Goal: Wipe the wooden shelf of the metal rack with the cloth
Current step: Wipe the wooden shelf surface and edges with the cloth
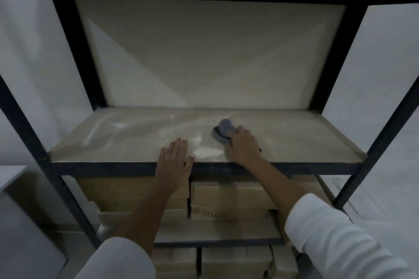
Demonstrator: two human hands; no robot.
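My right hand (243,142) is closed over the bunched grey cloth (223,132), pressing it on the wooden shelf (136,136) right of centre; my left hand (174,154) lies open and flat at the front edge. The cloth is soft and wadded, so I judge it could slip from under my fingers on a hard push, or only smear the pale patches on the smooth, faintly glossy board. The black metal rack (385,124) has straight uprights I might knock at the far sweep. Stacked cardboard boxes (226,199) sit on the shelf below.
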